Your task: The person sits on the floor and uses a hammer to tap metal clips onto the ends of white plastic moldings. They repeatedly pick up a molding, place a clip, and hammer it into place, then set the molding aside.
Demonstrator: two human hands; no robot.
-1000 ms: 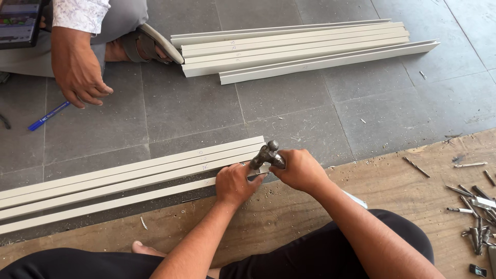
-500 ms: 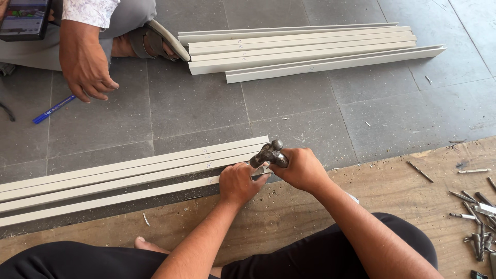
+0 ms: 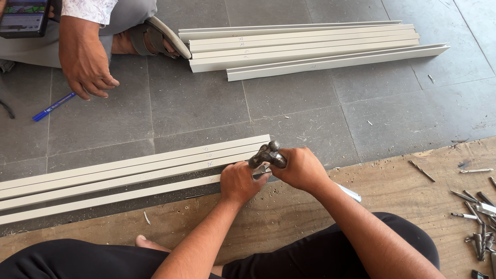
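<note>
My right hand (image 3: 300,169) grips a dark metal hammer head (image 3: 267,154) right at the end of a bundle of cream-coloured long strips (image 3: 119,173) lying on the grey floor. My left hand (image 3: 238,182) rests on the nearest strip's end, fingers closed around a small piece under the hammer; what it pinches is hidden. A light handle end (image 3: 349,192) sticks out behind my right wrist. My knees in black trousers (image 3: 330,258) fill the bottom edge.
Another person sits at top left, one hand (image 3: 87,70) hanging over the tiles near a blue pen (image 3: 53,107), a sandal (image 3: 160,36) beside a second stack of cream strips (image 3: 310,46). Loose nails and screws (image 3: 478,212) lie on a wooden board (image 3: 392,181) at right.
My hands and the hammer stay in the same spot on the strip end; the hammer head barely shifts. The other person's hand has stayed over the tiles near the pen.
</note>
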